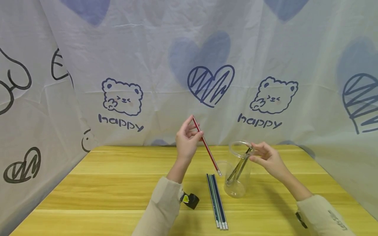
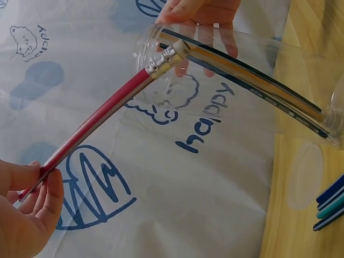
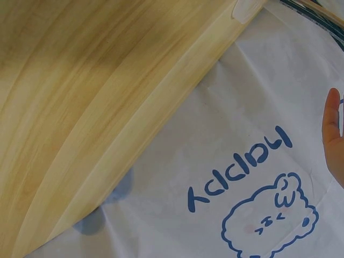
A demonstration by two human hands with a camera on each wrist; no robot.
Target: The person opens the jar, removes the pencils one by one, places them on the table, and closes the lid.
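In the head view, the left hand (image 1: 187, 141) pinches a red pencil (image 1: 208, 149) near its upper end, between the thumb and the fingers. The pencil is held in the air, in a slant position, and its metal band and eraser are at the lower end. This end is to the left of a clear cup (image 1: 235, 190) in the head view, outside of it. The right hand (image 1: 267, 158) grips the cup close to its rim, with the thumb on the near side and the fingers curled around the wall. The cup stands on the wooden desk (image 1: 118, 190), upright or nearly so. Inside it some dark pencils (image 1: 238, 166) lean together toward the right side of the rim; how many they are, I cannot tell surely. Just to the left of the cup, a row of blue and green pencils (image 1: 217, 201) lies flat on the desk, side by side, with their silver ends toward the person. In the left wrist view, a clear round disc (image 2: 306, 177) appears near these pencils. Behind the desk hangs a white cloth (image 1: 165, 98) with blue hearts and bear drawings.
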